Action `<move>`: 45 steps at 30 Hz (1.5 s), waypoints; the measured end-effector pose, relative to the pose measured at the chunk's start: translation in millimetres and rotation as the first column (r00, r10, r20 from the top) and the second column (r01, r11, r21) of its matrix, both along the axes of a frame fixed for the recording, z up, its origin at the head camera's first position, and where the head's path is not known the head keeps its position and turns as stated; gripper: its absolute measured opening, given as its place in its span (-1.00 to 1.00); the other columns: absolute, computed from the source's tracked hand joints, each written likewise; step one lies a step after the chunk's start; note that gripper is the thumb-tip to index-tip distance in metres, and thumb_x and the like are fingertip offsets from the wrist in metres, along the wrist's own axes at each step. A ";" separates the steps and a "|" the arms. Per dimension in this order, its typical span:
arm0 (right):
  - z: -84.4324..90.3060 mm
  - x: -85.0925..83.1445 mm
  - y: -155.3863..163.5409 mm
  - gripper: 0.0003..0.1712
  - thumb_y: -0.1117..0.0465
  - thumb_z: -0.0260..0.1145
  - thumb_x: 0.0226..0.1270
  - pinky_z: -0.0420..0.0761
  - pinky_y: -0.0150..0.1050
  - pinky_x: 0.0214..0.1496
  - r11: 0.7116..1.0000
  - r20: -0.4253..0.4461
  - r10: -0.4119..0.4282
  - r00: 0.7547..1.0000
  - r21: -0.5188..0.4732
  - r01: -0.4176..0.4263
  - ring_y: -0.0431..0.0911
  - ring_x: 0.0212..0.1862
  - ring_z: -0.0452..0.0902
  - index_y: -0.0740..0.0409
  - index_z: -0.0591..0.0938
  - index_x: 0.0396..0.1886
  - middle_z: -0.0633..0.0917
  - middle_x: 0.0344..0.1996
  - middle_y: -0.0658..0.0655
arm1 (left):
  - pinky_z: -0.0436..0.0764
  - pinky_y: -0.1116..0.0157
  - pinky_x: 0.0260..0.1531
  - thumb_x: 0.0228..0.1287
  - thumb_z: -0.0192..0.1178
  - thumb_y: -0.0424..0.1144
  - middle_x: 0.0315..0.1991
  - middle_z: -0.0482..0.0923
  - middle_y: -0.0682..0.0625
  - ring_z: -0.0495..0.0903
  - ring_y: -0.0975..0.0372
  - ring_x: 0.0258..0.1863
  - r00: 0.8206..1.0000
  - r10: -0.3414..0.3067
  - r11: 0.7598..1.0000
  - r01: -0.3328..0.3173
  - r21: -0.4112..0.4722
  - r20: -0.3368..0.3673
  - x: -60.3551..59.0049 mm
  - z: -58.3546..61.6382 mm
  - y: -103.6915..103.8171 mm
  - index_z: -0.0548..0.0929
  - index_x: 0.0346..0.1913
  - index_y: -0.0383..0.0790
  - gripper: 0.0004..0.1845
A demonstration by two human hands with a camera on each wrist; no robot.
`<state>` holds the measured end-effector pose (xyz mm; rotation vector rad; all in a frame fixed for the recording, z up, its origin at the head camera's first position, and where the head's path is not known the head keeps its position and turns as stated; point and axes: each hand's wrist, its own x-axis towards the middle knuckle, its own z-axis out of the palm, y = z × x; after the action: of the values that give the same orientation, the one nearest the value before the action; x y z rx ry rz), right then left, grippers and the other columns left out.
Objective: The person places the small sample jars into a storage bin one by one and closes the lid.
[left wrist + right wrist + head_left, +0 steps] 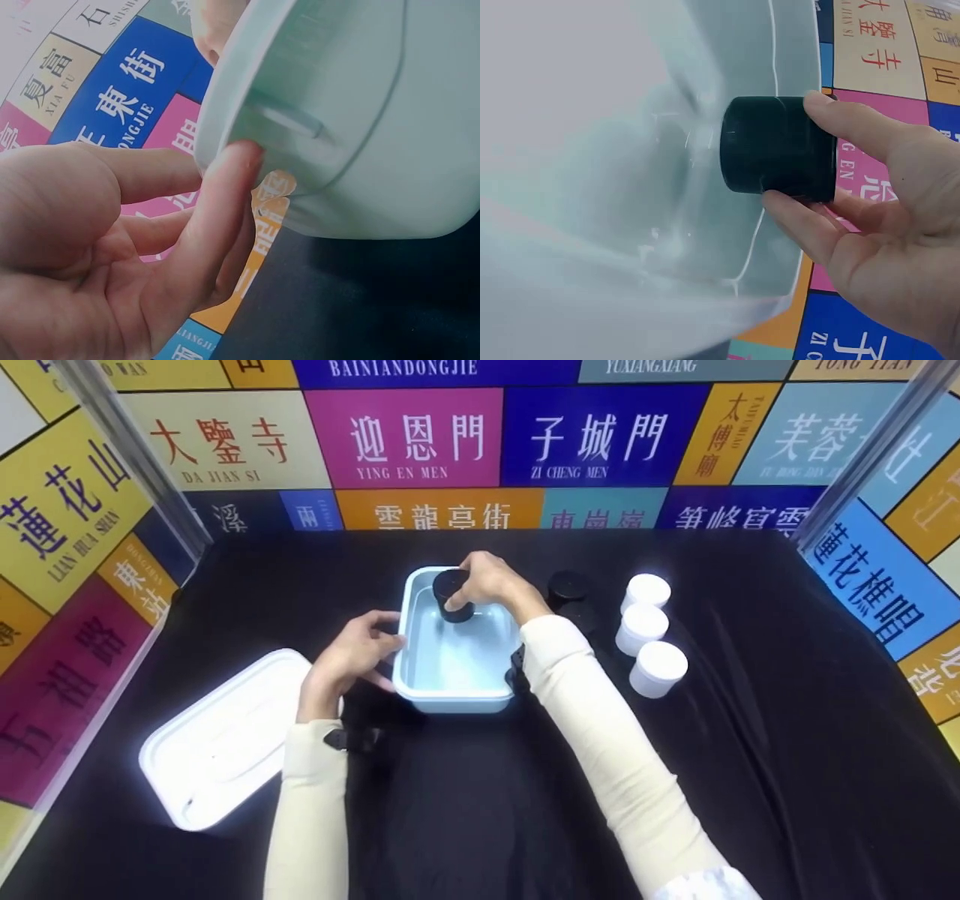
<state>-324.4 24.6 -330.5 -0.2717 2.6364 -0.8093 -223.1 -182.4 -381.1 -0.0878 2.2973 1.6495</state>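
A small black cylindrical jar [772, 146] is pinched between the thumb and fingers of my right hand [491, 580]. The jar is inside the light blue rectangular box [450, 703], toward its back left corner. In the right wrist view the jar's dark side faces the camera close to the box wall. My left hand [356, 651] is at the box's left side, its relaxed fingers touching the outer wall just under the rim. Seen from the left wrist, one fingertip [244, 157] rests against that rim.
A white box lid [225, 742] lies on the black cloth at the left. Right of the box stand three white lidded jars [658, 669] in a row. Another black jar [568, 585] is behind my right wrist. Printed panels [427, 439] wall the back and sides.
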 end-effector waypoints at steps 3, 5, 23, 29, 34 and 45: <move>-0.5 -2.0 -4.3 -0.11 0.09 0.58 0.11 0.42 -0.11 0.57 1.000 0.004 0.019 1.000 -0.001 -0.019 0.01 0.31 0.42 0.17 0.40 0.41 0.50 0.35 0.18 | 0.84 0.14 -0.54 0.46 0.08 -0.31 -0.04 0.51 -0.26 0.63 0.07 -0.19 1.000 0.002 1.000 -0.002 -0.003 0.004 -0.1 0.8 -1.0 0.29 0.46 -0.24 -0.45; -1.2 -3.5 -7.7 -0.11 0.09 0.58 0.11 0.43 -0.09 0.56 0.999 0.008 0.035 0.999 0.010 -0.035 0.02 0.30 0.43 0.15 0.40 0.41 0.50 0.35 0.17 | 0.84 0.14 -0.54 0.47 0.08 -0.31 -0.03 0.51 -0.26 0.63 0.07 -0.18 1.000 0.003 1.000 -0.003 -0.006 0.007 0.1 1.1 -1.8 0.28 0.46 -0.24 -0.45; -14.5 -7.5 -24.5 -0.20 0.15 0.51 0.22 0.47 -0.12 0.53 0.984 0.109 0.126 0.986 0.116 -0.139 0.05 0.27 0.48 0.27 0.40 0.39 0.53 0.30 0.22 | 0.84 0.13 -0.55 0.46 0.09 -0.31 -0.04 0.50 -0.25 0.64 0.08 -0.18 1.000 -0.006 1.000 0.005 0.014 0.006 -0.7 1.2 1.3 0.26 0.47 -0.25 -0.43; -12.8 -4.9 -25.5 -0.35 0.12 0.54 0.18 0.63 -0.19 0.33 0.981 0.069 0.123 0.990 0.140 -0.132 -0.03 0.03 0.54 0.27 0.56 0.22 0.65 0.09 0.16 | 0.84 0.15 -0.56 0.47 0.09 -0.31 -0.03 0.50 -0.26 0.62 0.06 -0.17 1.000 -0.003 1.000 0.003 0.012 0.001 0.3 0.5 -0.6 0.27 0.47 -0.25 -0.44; -3.1 -6.2 -16.1 -0.29 0.05 0.55 0.17 0.57 -0.12 0.43 0.980 0.062 0.129 0.990 0.146 -0.137 0.01 0.15 0.53 0.24 0.56 0.26 0.63 0.20 0.18 | 0.84 0.16 -0.55 0.47 0.09 -0.31 -0.01 0.50 -0.26 0.63 0.06 -0.16 1.000 -0.008 1.000 0.008 0.009 0.002 1.0 1.0 -1.1 0.26 0.48 -0.26 -0.43; 12.0 11.2 5.6 -0.31 0.04 0.49 0.24 0.53 -0.11 0.48 0.988 -0.008 0.138 0.990 -0.072 -0.139 0.02 0.28 0.51 0.15 0.53 0.32 0.62 0.24 0.16 | 0.84 0.16 -0.54 0.48 0.09 -0.30 0.07 0.52 -0.34 0.65 0.03 -0.12 1.000 -0.011 1.000 0.011 -0.013 0.017 -0.1 2.4 -1.9 0.26 0.48 -0.23 -0.43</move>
<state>-313.2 30.2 -318.5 -0.4701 2.5602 -0.8594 -223.2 -184.2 -378.7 -0.0915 2.2923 1.6230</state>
